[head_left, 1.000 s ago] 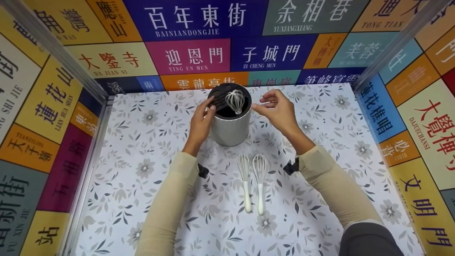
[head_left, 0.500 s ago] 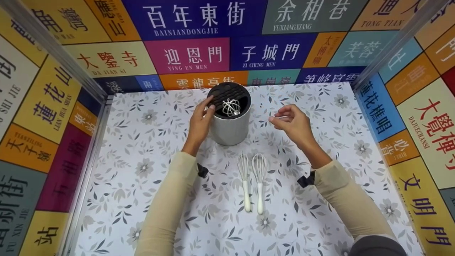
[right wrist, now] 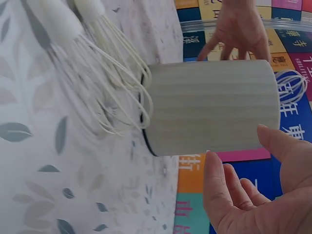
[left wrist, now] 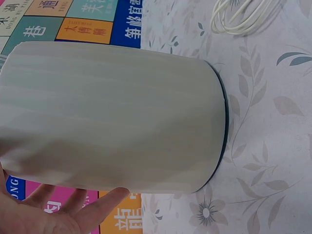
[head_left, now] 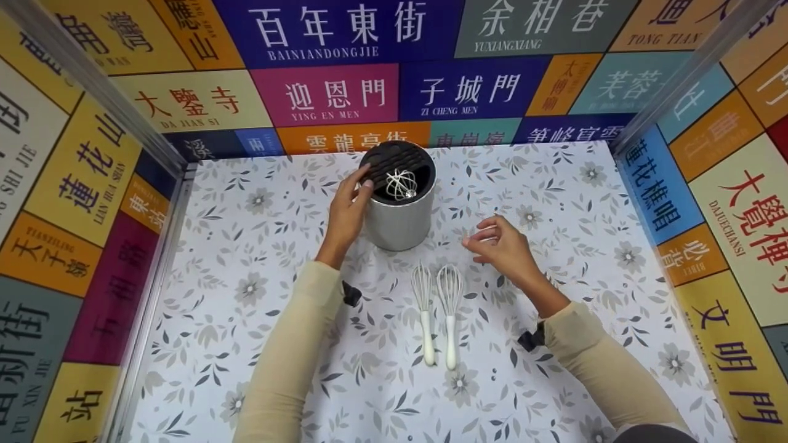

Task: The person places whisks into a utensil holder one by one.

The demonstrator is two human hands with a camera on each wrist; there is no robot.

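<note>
Gripping nothing, the right hand [head_left: 506, 249] hangs with loosely curled fingers just above the desk [head_left: 578, 203], beside and a little beyond the wire heads of the two white whisks [head_left: 438, 314]. They lie side by side, close together, long axes running toward the person, handles nearest the body and heads pointing at the grey canister [head_left: 399, 212]. From the right hand the whisks lie to its left and slightly nearer the person; the right one of the pair is closest. The left hand [head_left: 346, 212] rests on the canister's side, its straight fingers reaching the dark slotted rim. Inside the canister a metal whisk [head_left: 401, 184] stands head up. Clearly the right hand is the nearer one to the pair.
</note>
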